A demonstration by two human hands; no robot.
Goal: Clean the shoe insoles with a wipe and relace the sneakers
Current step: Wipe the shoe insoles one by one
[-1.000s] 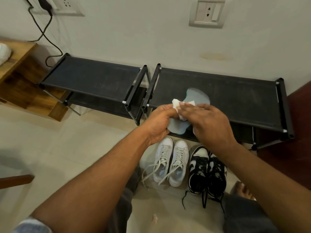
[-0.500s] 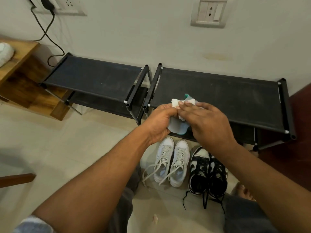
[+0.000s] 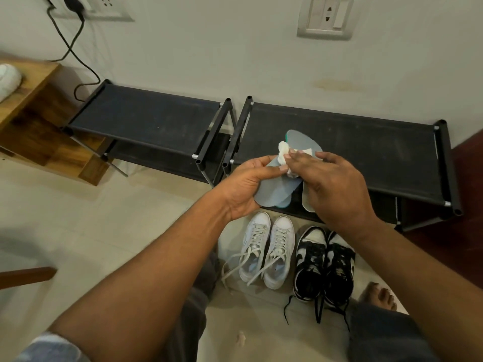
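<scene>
A grey-blue insole (image 3: 277, 188) sits mid-frame, tilted, a crumpled white wipe (image 3: 284, 154) pressed on it. White sneakers (image 3: 268, 248) stand below, laces loose.

Head camera looks steeply down, close over floor (image 3: 130, 218)

The insole (image 3: 277, 190) is grey-blue with a teal edge; the wipe (image 3: 283, 152) is white. At six o'clock from them stand white sneakers (image 3: 266, 249) with pale laces, and at five o'clock black-and-white sneakers (image 3: 324, 265) with black laces. The shoe rack (image 3: 366, 152) is black.
</scene>
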